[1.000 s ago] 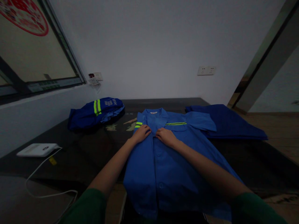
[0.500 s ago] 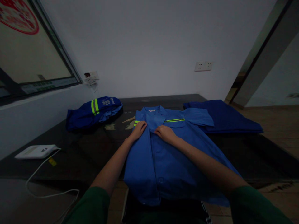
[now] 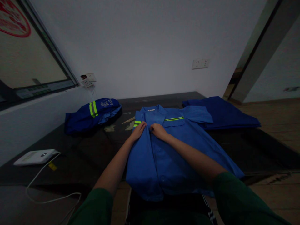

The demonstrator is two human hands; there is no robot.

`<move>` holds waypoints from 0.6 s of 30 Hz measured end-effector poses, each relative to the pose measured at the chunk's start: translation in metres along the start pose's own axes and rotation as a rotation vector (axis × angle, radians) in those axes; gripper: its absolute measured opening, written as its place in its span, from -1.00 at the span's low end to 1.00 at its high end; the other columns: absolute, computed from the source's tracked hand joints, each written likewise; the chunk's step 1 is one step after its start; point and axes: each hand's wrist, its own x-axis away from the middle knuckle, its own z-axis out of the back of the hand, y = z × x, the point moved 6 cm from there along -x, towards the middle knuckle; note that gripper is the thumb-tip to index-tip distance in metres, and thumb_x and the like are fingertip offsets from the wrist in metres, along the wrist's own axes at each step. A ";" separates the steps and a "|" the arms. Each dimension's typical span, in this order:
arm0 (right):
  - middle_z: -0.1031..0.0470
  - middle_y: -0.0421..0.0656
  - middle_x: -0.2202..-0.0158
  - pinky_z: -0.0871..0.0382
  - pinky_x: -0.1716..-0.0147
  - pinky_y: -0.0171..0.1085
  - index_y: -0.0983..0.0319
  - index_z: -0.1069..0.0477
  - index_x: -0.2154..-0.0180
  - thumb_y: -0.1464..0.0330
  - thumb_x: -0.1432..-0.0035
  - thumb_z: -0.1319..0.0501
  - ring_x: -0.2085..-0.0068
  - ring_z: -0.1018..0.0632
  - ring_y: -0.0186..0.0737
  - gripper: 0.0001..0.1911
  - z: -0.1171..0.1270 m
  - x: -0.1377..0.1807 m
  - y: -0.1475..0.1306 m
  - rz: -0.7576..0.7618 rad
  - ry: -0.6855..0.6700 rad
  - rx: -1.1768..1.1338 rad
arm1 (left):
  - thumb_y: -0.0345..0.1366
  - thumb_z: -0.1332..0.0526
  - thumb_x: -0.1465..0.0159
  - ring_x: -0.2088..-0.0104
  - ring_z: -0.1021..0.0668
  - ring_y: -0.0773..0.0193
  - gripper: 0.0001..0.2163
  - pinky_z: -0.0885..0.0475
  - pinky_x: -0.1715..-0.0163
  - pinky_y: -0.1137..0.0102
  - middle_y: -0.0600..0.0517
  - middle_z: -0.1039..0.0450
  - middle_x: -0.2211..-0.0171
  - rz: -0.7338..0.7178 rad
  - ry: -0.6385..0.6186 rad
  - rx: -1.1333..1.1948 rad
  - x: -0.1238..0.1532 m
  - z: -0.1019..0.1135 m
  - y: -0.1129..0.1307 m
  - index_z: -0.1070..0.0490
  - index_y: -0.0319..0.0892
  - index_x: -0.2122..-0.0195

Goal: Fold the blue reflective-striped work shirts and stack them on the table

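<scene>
A blue work shirt (image 3: 178, 153) with yellow-green stripes lies front up on the dark table, its collar towards the wall and its hem over the near edge. My left hand (image 3: 138, 130) is closed on the edge of the shirt's left-hand front panel, just below the striped part. Close beside it, my right hand (image 3: 159, 131) pinches the shirt near the button placket, below the collar. The fingertips of the right hand are partly hidden, so the exact bit of cloth between them is unclear. Buttons show down the placket.
A bundled dark blue garment (image 3: 93, 114) with reflective bands lies at the back left. Folded dark blue cloth (image 3: 225, 114) rests at the back right. On the table (image 3: 93, 156), a white device (image 3: 35, 157) trails a white cable at the left. The wall stands behind.
My right hand has moved left, closer to my left hand, along the shirt front. My left hand keeps its grip. The camera view has shifted slightly.
</scene>
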 end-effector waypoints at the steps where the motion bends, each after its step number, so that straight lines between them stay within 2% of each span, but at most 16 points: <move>1: -0.54 0.02 0.09 -0.28 0.08 -0.33 0.30 -0.53 0.18 0.58 -0.13 -0.10 0.04 -0.51 -0.14 -0.71 0.001 0.001 0.000 0.016 -0.012 0.003 | -0.35 0.05 -0.37 0.23 -0.47 0.24 -0.84 -0.36 0.12 0.37 0.00 -0.42 0.27 -0.001 -0.001 0.003 0.000 -0.001 0.000 -0.31 -0.18 0.22; 5: -0.57 -0.05 0.12 -0.29 0.10 -0.38 0.27 -0.57 0.22 0.53 -0.12 -0.16 0.06 -0.53 -0.17 -0.76 0.005 -0.004 -0.001 0.061 -0.075 -0.015 | -0.38 -0.03 -0.32 0.19 -0.47 0.21 -0.87 -0.35 0.08 0.32 -0.01 -0.43 0.24 -0.004 -0.001 0.001 -0.001 -0.004 -0.003 -0.33 -0.19 0.18; 10: -0.58 0.00 0.11 -0.33 0.16 -0.35 0.31 -0.54 0.12 0.43 -0.27 -0.05 0.10 -0.56 -0.16 -0.69 0.012 -0.020 0.003 -0.023 -0.042 -0.070 | -0.35 -0.18 -0.26 0.06 -0.43 0.12 -0.78 -0.30 -0.03 0.21 -0.08 -0.43 0.14 -0.051 0.070 -0.147 0.000 -0.004 -0.001 -0.34 -0.19 0.07; 15: -0.59 -0.08 0.14 -0.35 0.19 -0.39 0.27 -0.51 0.08 0.41 -0.13 -0.26 0.13 -0.57 -0.22 -0.72 0.004 -0.028 -0.005 -0.073 -0.020 -0.140 | -0.42 0.02 -0.35 -0.03 -0.41 0.13 -0.75 -0.28 -0.09 0.22 -0.13 -0.41 0.04 0.036 0.183 -0.292 0.003 0.006 -0.007 -0.35 -0.22 0.03; 18: -0.60 -0.11 0.19 -0.36 0.23 -0.40 0.28 -0.51 0.09 0.48 -0.06 -0.30 0.18 -0.58 -0.25 -0.68 -0.002 -0.029 -0.004 -0.114 -0.032 -0.172 | -0.45 0.05 -0.35 -0.07 -0.41 0.10 -0.71 -0.27 -0.11 0.19 -0.19 -0.41 0.00 0.093 0.165 -0.336 0.003 0.005 -0.013 -0.36 -0.26 -0.01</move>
